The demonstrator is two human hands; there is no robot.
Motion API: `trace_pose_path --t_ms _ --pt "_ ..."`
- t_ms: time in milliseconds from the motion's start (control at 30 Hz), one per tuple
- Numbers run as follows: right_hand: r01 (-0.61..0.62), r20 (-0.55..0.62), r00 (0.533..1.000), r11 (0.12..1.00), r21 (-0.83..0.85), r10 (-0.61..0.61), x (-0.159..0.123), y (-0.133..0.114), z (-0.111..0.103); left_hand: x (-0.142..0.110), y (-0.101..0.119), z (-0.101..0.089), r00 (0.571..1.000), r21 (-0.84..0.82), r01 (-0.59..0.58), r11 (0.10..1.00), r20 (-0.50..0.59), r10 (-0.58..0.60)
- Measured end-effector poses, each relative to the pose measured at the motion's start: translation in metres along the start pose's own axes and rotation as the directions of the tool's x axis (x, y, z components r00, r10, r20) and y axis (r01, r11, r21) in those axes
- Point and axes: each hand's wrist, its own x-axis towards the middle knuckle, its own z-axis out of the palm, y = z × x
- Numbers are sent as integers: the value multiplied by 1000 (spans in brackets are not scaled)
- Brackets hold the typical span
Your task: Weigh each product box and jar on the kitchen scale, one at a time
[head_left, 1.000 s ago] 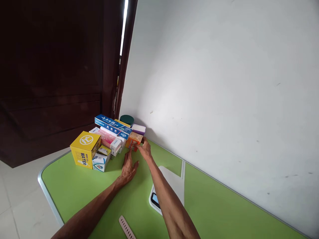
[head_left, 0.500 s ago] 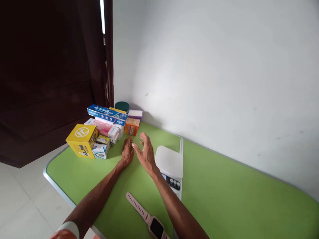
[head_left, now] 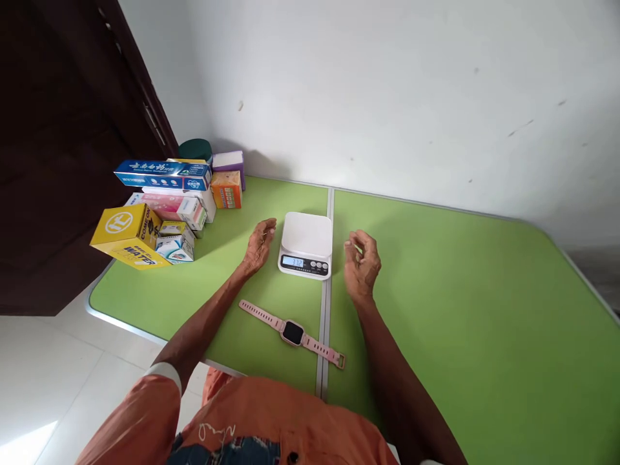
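A white kitchen scale (head_left: 307, 234) lies on the green table with its display lit; I cannot read the digits surely. To its left is my left hand (head_left: 259, 247), fingers loosely bent and holding nothing. On the scale's other side, my right hand (head_left: 362, 265) hovers with curled fingers, a gap between thumb and fingertips, and nothing in it. Neither hand touches the scale. Closer to my body, a smartwatch (head_left: 293, 332) with a pink strap is laid out flat, its buckle end crossing the table's metal seam.
Several boxes are grouped at the table's left: a yellow box (head_left: 119, 226), a long blue box (head_left: 162, 174), an orange box (head_left: 227, 189) and a purple-white box (head_left: 228, 160). A dark green lid (head_left: 195, 148) stands behind them. A white wall (head_left: 387, 97) borders the table's back.
My hands have parted: the left has drawn away from the boxes toward the scale, the right has moved across to the scale's right side. The view has swung right and down.
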Motion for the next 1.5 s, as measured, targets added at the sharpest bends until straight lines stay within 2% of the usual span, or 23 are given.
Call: trace_pose_path --t_ms 167,333,400,500,567,633,700,733,800,867,900,933,1033,1133,1367,1433,1500 --pt "-136 -7 991 989 56 137 -9 8 5 -6 -1 7 997 -42 70 997 18 -70" --pt "-145 74 988 985 97 139 -11 7 6 -16 7 11 993 -66 105 992 56 -101" --pt "-99 94 991 993 59 93 -13 3 2 -26 14 9 992 -58 111 992 62 -108" --pt "71 43 997 995 -74 -68 -18 -10 -3 -53 31 -6 994 -23 106 994 33 -105" --pt "204 39 979 972 -113 -200 -25 -29 1 -77 48 -22 995 43 85 995 -49 -83" --pt "298 99 952 951 -85 -289 -38 -55 13 -102 65 -44 980 142 67 988 -197 -38" --pt "333 230 917 943 5 -325 -54 -83 38 -122 79 -67 922 257 71 964 -385 35" --pt "329 318 888 942 66 -333 -61 -96 56 -130 83 -78 872 312 81 947 -482 84" --pt "312 489 794 932 184 -362 -75 -114 96 -139 84 -98 741 403 114 908 -644 192" --pt "271 633 676 926 264 -378 -86 -122 142 -145 76 -113 623 443 164 881 -739 256" --pt "244 687 622 927 286 -376 -90 -122 164 -146 70 -118 589 443 188 877 -765 260" --pt "215 727 584 932 292 -362 -93 -121 185 -147 62 -121 576 434 211 876 -779 247" --pt "151 792 521 948 281 -318 -104 -115 233 -149 39 -126 602 393 253 884 -779 175" --pt "128 807 506 952 279 -305 -116 -112 257 -149 26 -128 624 366 254 895 -769 137" --pt "154 759 596 965 212 -262 -137 -116 271 -145 22 -131 642 304 206 930 -759 106" --pt "183 772 579 965 188 -260 -135 -118 271 -145 22 -134 643 305 212 929 -759 103" --pt "211 804 533 962 175 -263 -129 -120 265 -147 24 -139 649 325 236 916 -754 100"
